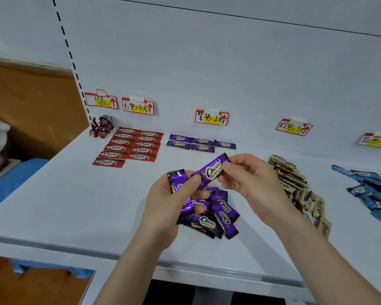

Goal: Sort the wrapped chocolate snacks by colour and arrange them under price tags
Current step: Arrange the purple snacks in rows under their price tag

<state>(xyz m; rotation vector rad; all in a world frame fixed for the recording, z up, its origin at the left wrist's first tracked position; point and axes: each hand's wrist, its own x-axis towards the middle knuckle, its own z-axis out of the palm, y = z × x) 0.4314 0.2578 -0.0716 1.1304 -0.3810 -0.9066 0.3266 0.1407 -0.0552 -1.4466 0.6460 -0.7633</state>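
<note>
Purple bar (211, 170): being held label-up between both hands, above the near-centre shelf (75, 205).
Right hand (251, 183): pinching its right end, probably aiming it for the purple row (198, 143) lying far back under the purple tag (211, 117).
Left hand (163, 208): clutching spare bars (177, 179), seemingly feeding them out singly.
Purple heap (216, 219): waiting beneath the hands.
Red rows (132, 146): lying far left, looking finished.
Brown heap (299, 188), blue heap (374, 188): sitting right, looking unarranged.

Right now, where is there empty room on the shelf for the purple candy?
Bare shelf lies right of the purple rows, up to the brown pile, and widely in front of the red rows. Crowded: the purple heap, brown pile and the blue pile.
</note>
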